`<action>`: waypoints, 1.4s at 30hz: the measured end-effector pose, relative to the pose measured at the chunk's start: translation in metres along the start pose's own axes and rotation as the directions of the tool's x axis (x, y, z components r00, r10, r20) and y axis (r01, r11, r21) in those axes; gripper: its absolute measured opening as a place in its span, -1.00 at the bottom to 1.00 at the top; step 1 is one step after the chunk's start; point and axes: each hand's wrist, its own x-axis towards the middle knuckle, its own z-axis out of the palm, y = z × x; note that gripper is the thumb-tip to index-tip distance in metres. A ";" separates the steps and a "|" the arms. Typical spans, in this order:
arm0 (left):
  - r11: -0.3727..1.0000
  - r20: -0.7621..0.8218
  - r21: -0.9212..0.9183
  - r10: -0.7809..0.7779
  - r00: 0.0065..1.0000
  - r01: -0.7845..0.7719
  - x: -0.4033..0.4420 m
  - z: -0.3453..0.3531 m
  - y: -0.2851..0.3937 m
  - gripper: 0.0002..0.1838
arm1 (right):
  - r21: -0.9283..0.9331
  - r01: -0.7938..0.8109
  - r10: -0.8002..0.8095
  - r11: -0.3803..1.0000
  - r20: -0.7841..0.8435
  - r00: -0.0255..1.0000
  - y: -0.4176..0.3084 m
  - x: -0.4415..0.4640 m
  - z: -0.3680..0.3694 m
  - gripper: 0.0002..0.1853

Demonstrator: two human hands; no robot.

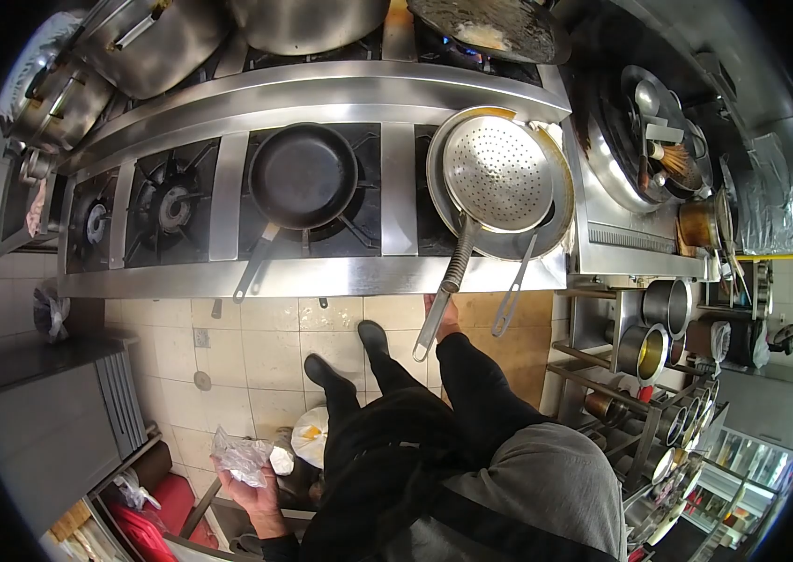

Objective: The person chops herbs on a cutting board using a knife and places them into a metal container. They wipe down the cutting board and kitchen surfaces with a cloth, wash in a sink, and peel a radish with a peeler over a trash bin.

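My left hand (254, 495) is low at the left, its fingers closed round a crumpled clear plastic bag (239, 459). My right hand (448, 317) is at the stove's front edge, behind the handle of a perforated skimmer (497, 173); its fingers are mostly hidden, so I cannot tell whether they grip anything. The skimmer rests over a wide metal pan (560, 201) on the right burner, with its coiled handle sticking out past the edge. Left of it, a black frying pan (303, 176) sits on a burner, handle towards me.
Large steel pots (307, 23) and a greasy wok (499, 33) stand on the back row, a blue flame under the wok. Utensils lie in a round basin (616, 173) at the right. Pots fill a rack (593, 375). A white bucket (310, 438) stands near my feet.
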 end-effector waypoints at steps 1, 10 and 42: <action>1.000 0.014 0.001 -0.008 1.000 0.008 0.001 -0.001 0.001 -0.54 | -0.008 -0.001 0.001 1.000 -0.003 1.000 -0.001 -0.005 0.002 -0.79; 1.000 0.041 0.004 0.000 0.999 -0.001 0.007 -0.014 0.005 -0.51 | 0.000 -0.011 0.011 1.000 0.030 0.999 0.002 0.003 -0.004 -0.77; 0.962 0.268 -0.158 0.257 0.928 -0.221 0.064 -0.002 0.142 -0.54 | -0.879 -0.257 0.916 0.402 0.393 0.086 0.204 -0.317 0.221 -0.28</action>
